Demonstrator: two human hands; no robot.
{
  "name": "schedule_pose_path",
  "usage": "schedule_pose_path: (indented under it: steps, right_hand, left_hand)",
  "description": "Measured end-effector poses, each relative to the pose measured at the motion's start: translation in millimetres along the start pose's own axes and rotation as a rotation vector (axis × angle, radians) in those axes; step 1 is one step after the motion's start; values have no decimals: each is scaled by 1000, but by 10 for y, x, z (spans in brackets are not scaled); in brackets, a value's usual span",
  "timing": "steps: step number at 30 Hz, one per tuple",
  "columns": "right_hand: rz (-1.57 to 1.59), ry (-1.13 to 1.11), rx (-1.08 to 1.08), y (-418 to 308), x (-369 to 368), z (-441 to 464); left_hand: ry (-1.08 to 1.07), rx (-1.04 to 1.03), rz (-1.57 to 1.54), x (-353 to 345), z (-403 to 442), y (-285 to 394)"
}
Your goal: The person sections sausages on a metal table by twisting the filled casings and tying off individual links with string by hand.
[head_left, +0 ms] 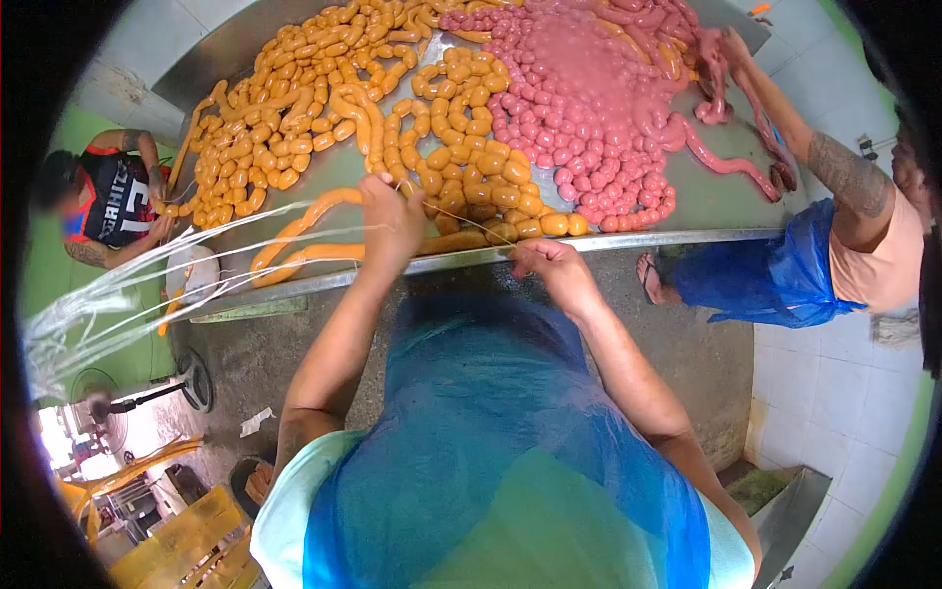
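Observation:
My left hand (392,231) is closed at the near edge of the metal table, with a thin string (461,218) running from its fingers. The string stretches across to my right hand (554,273), whose fingers pinch its other end. Long unsegmented orange sausage lengths (319,251) reach my left hand from the left; whether it also grips one is hidden. Between and beyond my hands lie orange sausage links (491,169), tied into short rounded pieces. White strings (147,294) fan out leftward near my left hand.
Pink sausage links (589,108) are heaped on the metal table (706,236) at right. One co-worker (863,196) at right handles pink casing; another person (113,196) works at the left end. A fan (194,381) and yellow bench (182,540) stand at lower left.

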State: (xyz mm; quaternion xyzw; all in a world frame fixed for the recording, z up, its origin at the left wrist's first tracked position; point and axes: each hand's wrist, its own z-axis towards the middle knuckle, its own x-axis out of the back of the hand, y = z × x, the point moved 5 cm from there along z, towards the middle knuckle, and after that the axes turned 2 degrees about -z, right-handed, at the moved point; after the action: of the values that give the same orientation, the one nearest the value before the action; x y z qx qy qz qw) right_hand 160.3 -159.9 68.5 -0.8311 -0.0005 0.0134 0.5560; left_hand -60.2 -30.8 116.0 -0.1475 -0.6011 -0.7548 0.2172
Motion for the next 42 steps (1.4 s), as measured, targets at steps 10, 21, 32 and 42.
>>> schedule_pose_path:
  steps: [10,21,32,42]
  right_hand:
    - [-670,390,325,-511,124,-6]
    - [-1216,488,349,-580,-364,165]
    - [-739,687,237,-574,-613,234]
    - [-1071,735,456,-549,-728,175]
  left_hand:
    - [-843,139,-285,-854,-472,84]
    - [-978,-34,-624,-915,-185,-43]
    - [-1345,114,-501,-1120,-126,-465]
    - [-1338,269,-760,-973,-165,-429]
